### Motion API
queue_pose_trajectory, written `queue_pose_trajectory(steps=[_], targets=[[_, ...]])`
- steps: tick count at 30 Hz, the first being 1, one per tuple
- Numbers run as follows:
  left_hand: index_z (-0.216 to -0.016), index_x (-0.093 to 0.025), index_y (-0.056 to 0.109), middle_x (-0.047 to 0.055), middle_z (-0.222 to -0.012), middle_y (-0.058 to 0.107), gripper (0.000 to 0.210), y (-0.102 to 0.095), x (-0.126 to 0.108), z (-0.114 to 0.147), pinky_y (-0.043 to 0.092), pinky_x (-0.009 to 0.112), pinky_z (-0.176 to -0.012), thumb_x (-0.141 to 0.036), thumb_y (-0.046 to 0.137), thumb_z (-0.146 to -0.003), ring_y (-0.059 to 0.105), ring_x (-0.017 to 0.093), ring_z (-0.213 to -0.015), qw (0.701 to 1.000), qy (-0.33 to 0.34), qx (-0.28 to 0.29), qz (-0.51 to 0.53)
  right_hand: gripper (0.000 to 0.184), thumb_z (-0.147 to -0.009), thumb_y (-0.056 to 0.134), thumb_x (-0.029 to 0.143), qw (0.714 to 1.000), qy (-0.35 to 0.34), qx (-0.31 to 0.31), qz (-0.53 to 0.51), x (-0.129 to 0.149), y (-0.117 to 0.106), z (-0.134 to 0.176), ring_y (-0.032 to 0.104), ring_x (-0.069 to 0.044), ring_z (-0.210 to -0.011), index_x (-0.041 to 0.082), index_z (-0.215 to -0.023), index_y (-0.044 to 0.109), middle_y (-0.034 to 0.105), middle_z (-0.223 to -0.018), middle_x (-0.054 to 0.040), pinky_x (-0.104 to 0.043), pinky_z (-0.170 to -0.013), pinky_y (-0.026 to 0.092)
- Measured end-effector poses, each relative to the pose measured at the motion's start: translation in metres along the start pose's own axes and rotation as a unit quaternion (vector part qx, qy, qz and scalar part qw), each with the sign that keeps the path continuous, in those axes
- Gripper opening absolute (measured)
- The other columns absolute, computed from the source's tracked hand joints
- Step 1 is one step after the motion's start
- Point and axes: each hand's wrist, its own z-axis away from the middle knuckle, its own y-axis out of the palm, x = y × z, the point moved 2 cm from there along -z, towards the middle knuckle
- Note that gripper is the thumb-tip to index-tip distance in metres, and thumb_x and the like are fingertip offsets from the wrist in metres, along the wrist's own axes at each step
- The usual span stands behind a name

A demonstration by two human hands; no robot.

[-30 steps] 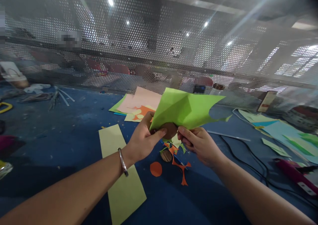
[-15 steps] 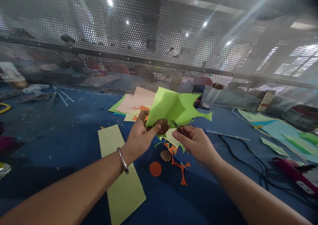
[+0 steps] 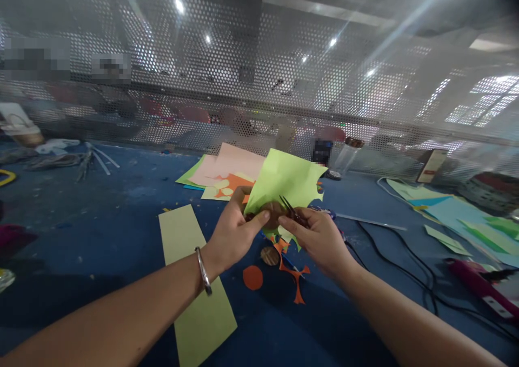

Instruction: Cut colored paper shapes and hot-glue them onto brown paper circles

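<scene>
My left hand (image 3: 237, 227) pinches a bright green sheet of paper (image 3: 286, 178), its thumb pressing a round brown disc (image 3: 272, 214) flat against the sheet. In my right hand (image 3: 318, 240) is a small pair of scissors (image 3: 292, 209), blades pointing up and left, close to the disc's right side. The sheet's right edge has curved cut-outs. Below the hands, on the blue table, lie a wood-patterned disc (image 3: 270, 256), an orange paper circle (image 3: 252, 278) and orange paper scraps (image 3: 298, 286).
A pale yellow-green strip (image 3: 203, 324) lies under my left forearm. Pink paper (image 3: 227, 159) and other sheets are stacked behind. To the right are a black cable (image 3: 397, 259), a magenta power strip (image 3: 482, 286) and blue paper (image 3: 441, 210). A perforated metal screen (image 3: 227, 75) stands at the back.
The green sheet has turned and dropped a little, and its thin strip reaching out to the right no longer shows. My right hand with the scissors has come slightly nearer the left.
</scene>
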Motion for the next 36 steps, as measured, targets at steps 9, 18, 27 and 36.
queue_pose_trajectory(steps=[9,18,27,36], targets=[[-0.098,-0.019,0.074,0.007,-0.099,0.076,0.021,0.010,-0.006,0.004,0.054,0.031,-0.080,-0.027,0.079,-0.079,0.070,0.019,-0.087,0.974,-0.152,0.058,0.155,0.027,-0.082,0.076,0.044,0.996,0.008,-0.005,-0.089,0.007,-0.001,0.003,0.021,-0.007,-0.047,0.019,-0.081,0.066,0.036,-0.056,0.0077,-0.026,-0.043,0.018],[-0.072,-0.018,0.069,0.001,-0.078,0.073,0.018,0.012,-0.006,0.004,0.053,0.029,-0.080,-0.022,0.086,-0.068,0.068,0.015,-0.078,0.971,-0.150,-0.067,0.172,0.038,-0.088,0.069,0.054,0.998,-0.016,0.005,-0.066,0.004,0.002,0.005,0.024,-0.009,-0.050,0.020,-0.076,0.058,0.033,-0.058,0.0072,-0.026,-0.045,0.020],[-0.074,-0.020,0.068,0.001,-0.086,0.076,0.015,0.001,-0.003,-0.006,0.056,0.029,-0.078,-0.023,0.083,-0.071,0.071,0.017,-0.085,0.974,-0.127,-0.050,0.183,0.047,-0.089,0.062,0.064,0.989,0.046,0.057,-0.129,0.010,0.004,0.005,0.025,-0.006,-0.046,0.017,-0.083,0.064,0.036,-0.059,0.0067,-0.025,-0.042,0.016],[-0.081,-0.020,0.073,0.004,-0.090,0.077,0.009,0.005,-0.004,-0.004,0.057,0.034,-0.088,-0.023,0.080,-0.076,0.072,0.019,-0.088,0.982,-0.085,-0.013,0.169,0.047,-0.089,0.063,0.062,0.986,0.058,0.073,-0.139,0.010,0.003,0.005,0.023,-0.005,-0.046,0.016,-0.081,0.064,0.035,-0.059,0.0072,-0.025,-0.043,0.014]])
